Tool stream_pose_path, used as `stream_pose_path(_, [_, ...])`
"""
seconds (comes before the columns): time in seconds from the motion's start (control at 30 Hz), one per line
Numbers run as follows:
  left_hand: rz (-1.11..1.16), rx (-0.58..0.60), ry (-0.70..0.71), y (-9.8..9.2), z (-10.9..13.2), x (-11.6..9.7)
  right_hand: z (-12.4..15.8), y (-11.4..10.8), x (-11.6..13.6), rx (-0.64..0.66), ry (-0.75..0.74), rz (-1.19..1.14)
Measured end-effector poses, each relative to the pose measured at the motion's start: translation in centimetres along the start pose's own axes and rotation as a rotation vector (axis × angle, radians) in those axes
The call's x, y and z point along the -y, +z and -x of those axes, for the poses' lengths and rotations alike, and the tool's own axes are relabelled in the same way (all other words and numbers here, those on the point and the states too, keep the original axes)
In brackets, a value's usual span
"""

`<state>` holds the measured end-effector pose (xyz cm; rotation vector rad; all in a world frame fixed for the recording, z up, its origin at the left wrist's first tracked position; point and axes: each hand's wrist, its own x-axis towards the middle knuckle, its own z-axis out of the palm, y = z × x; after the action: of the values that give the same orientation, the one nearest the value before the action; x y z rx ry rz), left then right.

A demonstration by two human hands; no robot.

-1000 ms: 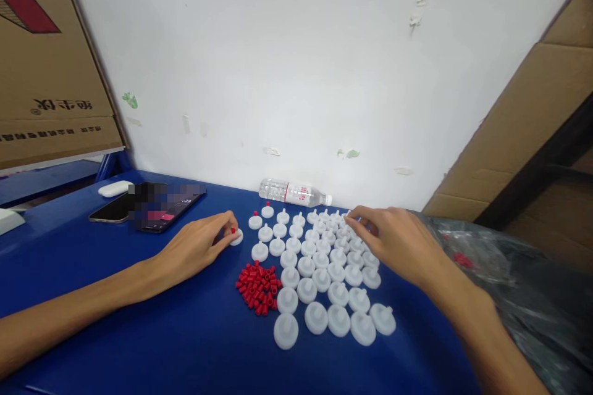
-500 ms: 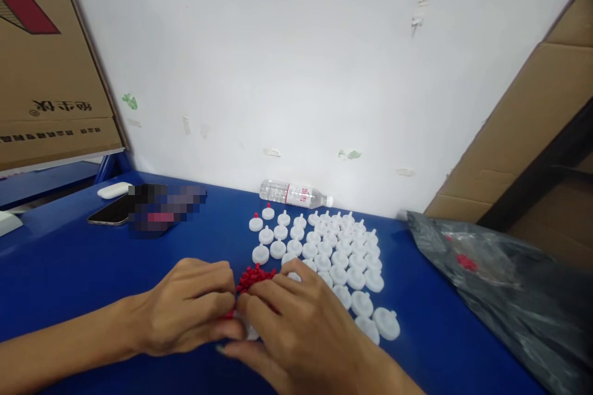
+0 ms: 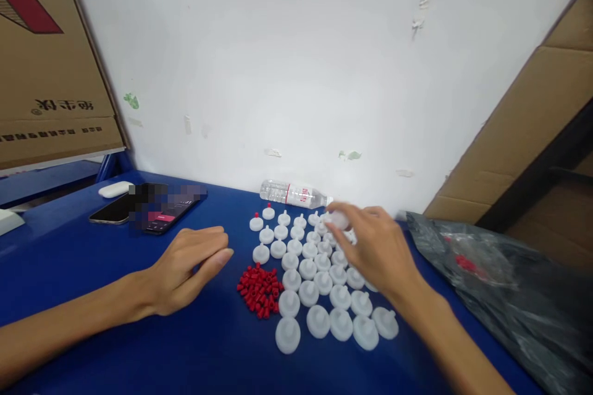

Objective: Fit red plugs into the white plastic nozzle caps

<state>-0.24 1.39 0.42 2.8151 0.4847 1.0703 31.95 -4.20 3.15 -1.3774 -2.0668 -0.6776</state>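
Note:
A round white plastic cap (image 3: 338, 220), slightly blurred, is pinched in the fingertips of my right hand (image 3: 375, 244), over the back of the rows of similar caps. These white caps (image 3: 323, 282) have short spouts pointing up and spread across the blue table; two at the back left carry red tips (image 3: 269, 205). My left hand (image 3: 192, 268) hovers left of a heap of small red tips (image 3: 260, 291), its fingers curled and thumb laid along them. No object shows in it. Some caps are hidden behind my right hand and forearm.
A clear plastic bottle (image 3: 296, 194) lies against the wall. Two phones (image 3: 173, 213) and a white oval object (image 3: 115, 189) are at the left. On the right, a dark plastic bag (image 3: 509, 315) bears a clear bag of red pieces (image 3: 477, 264). Cardboard boxes (image 3: 50, 74) flank the table.
My hands have come apart from beside the red heap. My right hand has moved away and right with a white cap; my left has drawn back slightly left, uncovering the heap and nearby caps.

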Motion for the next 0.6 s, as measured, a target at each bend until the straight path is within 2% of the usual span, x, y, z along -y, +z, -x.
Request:
stream_pose_path(0.07, [-0.026, 0.086, -0.060, 0.2, 0.0, -0.1, 0.3, 0.0, -2.9, 0.011, 0.262, 0.055])
stream_pose_path(0.17, [-0.059, 0.231, -0.089, 0.8, -0.1, -0.6, 1.1, 0.5, -6.3, 0.048, 0.468, 0.001])
stream_pose_path(0.27, [-0.045, 0.307, -0.037, 1.2, -0.1, -0.7, 2.2, 1.4, -8.8, 0.052, 0.522, 0.045])
stream_pose_path(0.4, [-0.007, 0.351, 0.000, 1.4, -0.1, -0.4, 3.6, 2.2, -11.1, 0.109, 0.580, 0.116])
stream_pose_path(0.6, [-0.010, 0.440, -0.138, 1.1, -0.1, -0.8, 5.0, 3.5, -12.4, 0.304, 0.634, 0.102])
